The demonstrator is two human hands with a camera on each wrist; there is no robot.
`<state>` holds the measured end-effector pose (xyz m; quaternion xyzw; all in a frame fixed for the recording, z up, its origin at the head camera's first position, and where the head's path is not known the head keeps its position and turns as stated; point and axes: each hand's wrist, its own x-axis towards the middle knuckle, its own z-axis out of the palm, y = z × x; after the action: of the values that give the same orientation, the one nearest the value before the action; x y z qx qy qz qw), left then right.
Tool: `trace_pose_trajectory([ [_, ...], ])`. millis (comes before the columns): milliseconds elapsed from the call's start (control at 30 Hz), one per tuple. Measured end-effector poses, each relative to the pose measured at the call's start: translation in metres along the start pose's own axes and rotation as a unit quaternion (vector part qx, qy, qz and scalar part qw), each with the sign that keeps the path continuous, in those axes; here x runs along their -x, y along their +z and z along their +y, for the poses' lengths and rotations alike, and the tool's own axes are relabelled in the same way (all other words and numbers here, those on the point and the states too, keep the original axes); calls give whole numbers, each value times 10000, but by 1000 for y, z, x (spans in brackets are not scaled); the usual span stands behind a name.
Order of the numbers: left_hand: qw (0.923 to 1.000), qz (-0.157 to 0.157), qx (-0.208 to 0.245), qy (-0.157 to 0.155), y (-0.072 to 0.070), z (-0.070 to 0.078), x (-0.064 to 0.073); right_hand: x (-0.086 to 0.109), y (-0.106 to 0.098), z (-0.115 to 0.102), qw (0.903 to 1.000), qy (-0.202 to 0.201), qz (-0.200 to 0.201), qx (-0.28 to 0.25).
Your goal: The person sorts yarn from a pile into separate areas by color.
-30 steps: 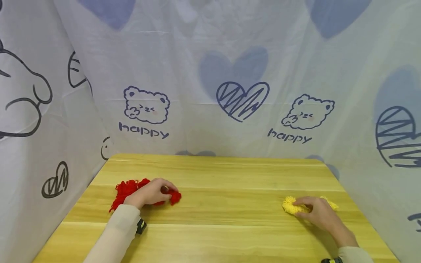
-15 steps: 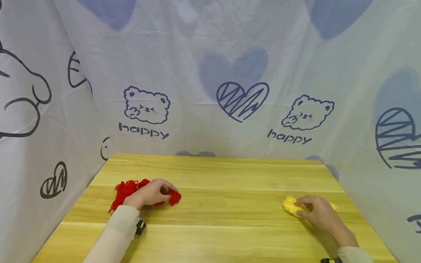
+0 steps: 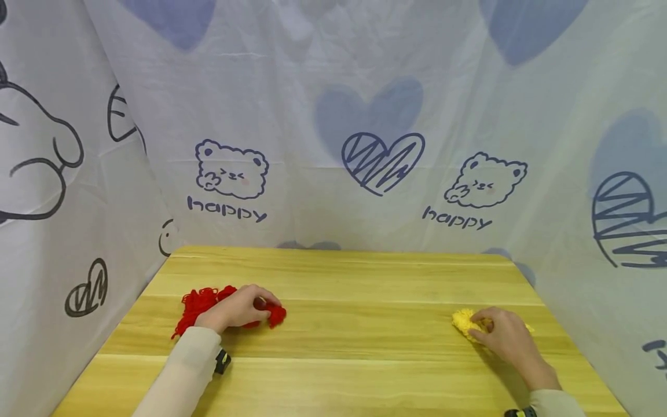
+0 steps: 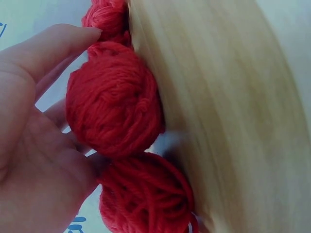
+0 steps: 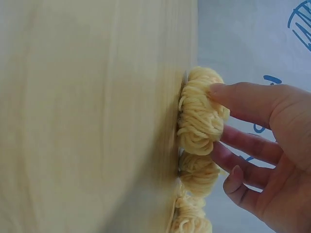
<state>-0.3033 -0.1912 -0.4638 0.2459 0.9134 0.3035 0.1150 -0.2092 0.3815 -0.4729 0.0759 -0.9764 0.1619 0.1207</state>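
Note:
At the left of the table, my left hand [image 3: 241, 306] pinches a small red yarn ball [image 3: 277, 316] between thumb and fingers. Two more red yarn balls, a round one [image 4: 114, 99] and a looser one [image 4: 146, 194], lie in a row below the palm in the left wrist view. Over on the right, my right hand [image 3: 506, 337] holds a yellow yarn ball [image 5: 201, 111], its thumb on one side and fingers on the other. Behind it sit another yellow yarn ball [image 5: 198, 174] and a looser yellow bundle [image 5: 192, 218], mostly covered by the hand in the head view.
Loose red yarn [image 3: 195, 307] spreads beside the left wrist. Bare wood of the table [image 3: 365, 336] separates the two hands. A white printed cloth [image 3: 302, 191] hangs at the back and along both sides.
The right hand and the yellow yarn ball have shifted slightly to the right, and the ball has turned a little. My left hand stays at the red yarn ball.

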Motion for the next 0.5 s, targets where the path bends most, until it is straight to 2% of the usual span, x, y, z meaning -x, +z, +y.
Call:
trace_pose_trajectory([
  [200, 10000, 16, 15, -48, 0, 1, 0, -1, -7, -4, 9998, 191, -11, -20],
  [500, 10000, 14, 46, -61, 1, 0, 0, -5, -17, -18, 9980, -268, 521, -225],
])
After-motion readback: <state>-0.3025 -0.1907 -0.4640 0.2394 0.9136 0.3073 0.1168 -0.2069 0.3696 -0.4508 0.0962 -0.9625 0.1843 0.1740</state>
